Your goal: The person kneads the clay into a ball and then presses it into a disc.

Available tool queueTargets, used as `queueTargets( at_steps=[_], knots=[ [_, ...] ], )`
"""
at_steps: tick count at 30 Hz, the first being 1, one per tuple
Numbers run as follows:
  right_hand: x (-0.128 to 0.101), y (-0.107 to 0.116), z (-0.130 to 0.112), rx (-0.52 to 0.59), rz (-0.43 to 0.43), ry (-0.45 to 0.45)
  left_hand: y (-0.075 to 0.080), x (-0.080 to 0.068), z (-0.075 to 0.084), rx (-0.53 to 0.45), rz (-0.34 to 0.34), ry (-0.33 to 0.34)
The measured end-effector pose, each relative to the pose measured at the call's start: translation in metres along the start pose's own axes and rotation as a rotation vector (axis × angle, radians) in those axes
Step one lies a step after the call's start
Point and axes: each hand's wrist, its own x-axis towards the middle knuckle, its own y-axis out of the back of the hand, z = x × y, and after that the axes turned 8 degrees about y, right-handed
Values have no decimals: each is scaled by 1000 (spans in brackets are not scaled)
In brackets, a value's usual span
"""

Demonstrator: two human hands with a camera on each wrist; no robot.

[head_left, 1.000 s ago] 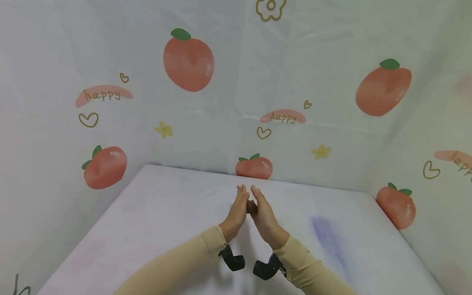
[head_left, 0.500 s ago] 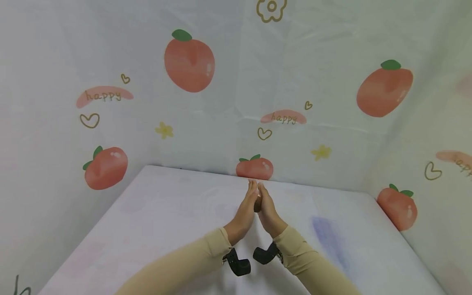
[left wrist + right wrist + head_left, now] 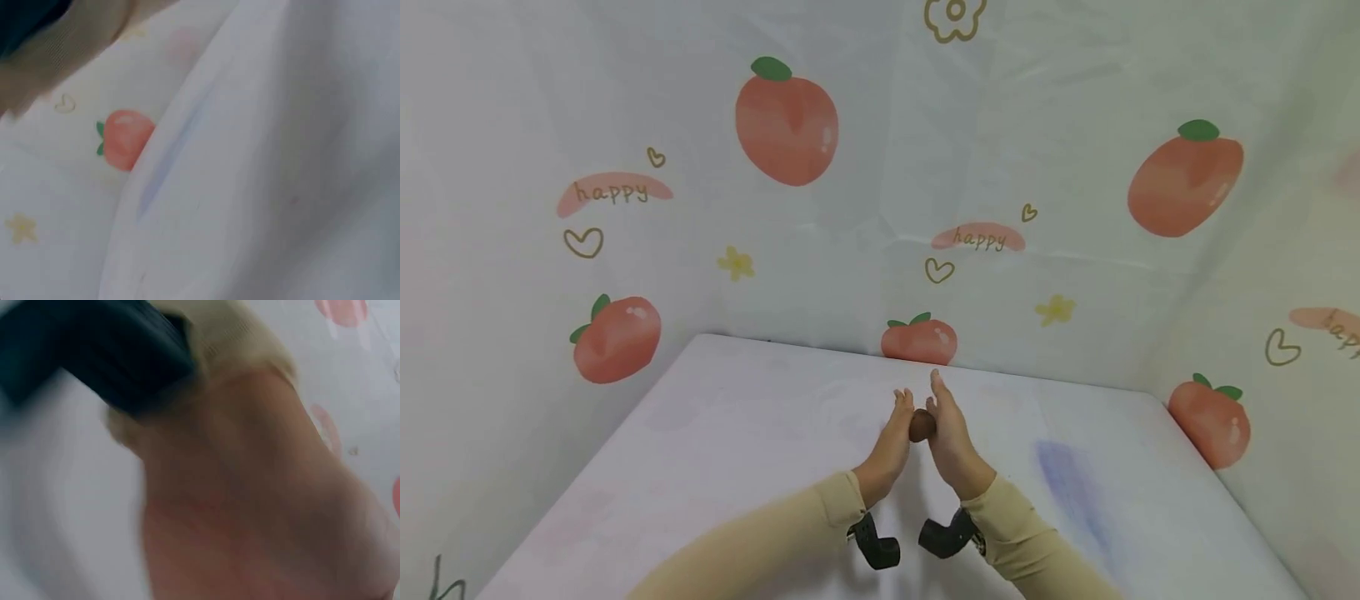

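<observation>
Between flat hands (image 3: pixel 922 429), brown lump (image 3: pixel 921 425) half-hidden.

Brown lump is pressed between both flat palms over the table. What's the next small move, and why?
Probably slide the right hand back against the left hand, rolling the brown lump. It sits between straight-fingered palms, the right tips further forward, above the table.

Worktop (image 3: pixel 715 467) runs from 6 o'clock back toward 12, hemmed by a printed sheet (image 3: pixel 865 233) at its 9, 12 and 3 o'clock sides. Near the worktop's far edge, a small lump (image 3: pixel 922 425) sits above the surface, pressed between two palms: left hand (image 3: pixel 891 446) touching it at 9 o'clock, right hand (image 3: pixel 951 442) at 3 o'clock. Both forearms enter from 6 o'clock.
</observation>
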Motion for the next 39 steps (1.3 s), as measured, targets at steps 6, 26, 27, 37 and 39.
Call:
queueTargets(
  at_steps=[6, 26, 27, 37, 39],
  knots=[
    [26, 10, 0, -81, 73, -72, -11, -13, 10, -12, -76, -172],
    [14, 5, 9, -24, -24, -50, 3, -2, -4, 63, -28, -112],
    [17, 8, 9, -36, -9, -60, 1, -5, -2, 68, -44, -137],
    [4, -3, 20, -77, -88, -59, 5, 4, 14, -41, 52, -50],
    [-3, -6, 18, -83, -110, -71, 8, 9, 7, -52, 86, -13]
  ],
)
